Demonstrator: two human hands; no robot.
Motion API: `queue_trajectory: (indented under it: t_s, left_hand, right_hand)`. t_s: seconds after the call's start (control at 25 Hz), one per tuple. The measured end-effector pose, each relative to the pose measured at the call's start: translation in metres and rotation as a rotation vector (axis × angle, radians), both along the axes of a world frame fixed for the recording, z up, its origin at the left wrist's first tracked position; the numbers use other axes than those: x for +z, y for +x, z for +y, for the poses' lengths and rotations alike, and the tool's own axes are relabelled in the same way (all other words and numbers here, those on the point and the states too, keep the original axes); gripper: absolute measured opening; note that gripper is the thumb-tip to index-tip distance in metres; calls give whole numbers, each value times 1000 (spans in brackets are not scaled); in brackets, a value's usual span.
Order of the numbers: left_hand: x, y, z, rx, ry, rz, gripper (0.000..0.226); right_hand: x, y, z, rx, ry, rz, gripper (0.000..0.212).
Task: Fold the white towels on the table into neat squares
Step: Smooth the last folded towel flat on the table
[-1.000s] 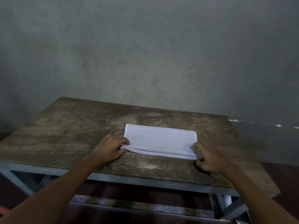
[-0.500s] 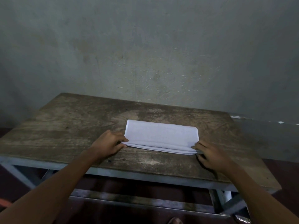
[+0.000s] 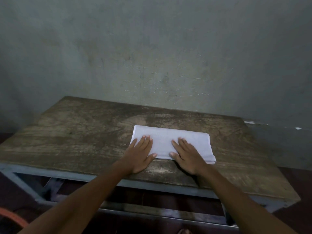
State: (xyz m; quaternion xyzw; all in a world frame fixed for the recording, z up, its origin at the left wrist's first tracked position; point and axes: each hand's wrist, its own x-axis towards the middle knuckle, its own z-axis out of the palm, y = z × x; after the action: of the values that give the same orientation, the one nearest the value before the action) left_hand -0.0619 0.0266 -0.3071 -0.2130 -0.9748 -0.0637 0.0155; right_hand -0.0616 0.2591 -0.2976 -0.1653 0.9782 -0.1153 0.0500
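Note:
One white towel point(image 3: 170, 137) lies folded into a long rectangle on the wooden table point(image 3: 76, 132), right of the middle. My left hand point(image 3: 139, 153) lies flat with straight fingers on the towel's left end, its palm partly on the wood. My right hand point(image 3: 187, 154) presses flat on the towel's middle and near edge, fingers spread. Layered folded edges show at the towel's near right corner. Both hands cover part of the near edge.
The table has a grey metal frame point(image 3: 152, 184) along its near edge and stands against a grey wall point(image 3: 152, 56). An orange curved object point(image 3: 11, 217) shows on the dark floor at the lower left.
Both hands have let go of the towel's near corners and moved inward on top of it, now lying flat. The towel's near edge has settled flat on the table.

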Motion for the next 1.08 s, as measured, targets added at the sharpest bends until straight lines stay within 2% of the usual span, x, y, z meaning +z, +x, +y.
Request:
queue_trajectory:
  t_s: [0.08,0.16,0.28,0.32,0.4,0.48,0.6,0.72,0.96,1.08]
  left_hand:
    - [-10,-1,-14,-20,-46,11,103]
    - [-13,1,-21,-2,-21,10,108]
    - [-3,5,-17,79,46,-37,92]
    - [3,3,-13,118,75,-50,82]
    - [16,-10,3,167,119,-1,70]
    - [23,-30,25,161,121,46,63]
    - [12,-52,45,147,86,-20,60]
    - [-7,-57,39,132,4,-95,64]
    - [-4,-47,14,276,56,-80,82]
    - [-6,-35,-10,364,99,-110,82]
  right_hand:
    - [-6,6,14,18,75,-24,82]
    - [-6,12,33,-14,81,-4,93]
    - [0,11,54,-176,-19,75,112]
    - [3,6,54,-249,-53,133,108]
    - [9,-11,42,-339,-47,235,87]
    - [16,-31,18,-290,-25,250,73]
    - [7,-49,-11,-149,46,182,62]
    - [-8,-55,4,-147,102,35,62]
    - [-11,-44,53,-341,84,-12,75]
    - [-13,-42,65,-389,46,-4,77]
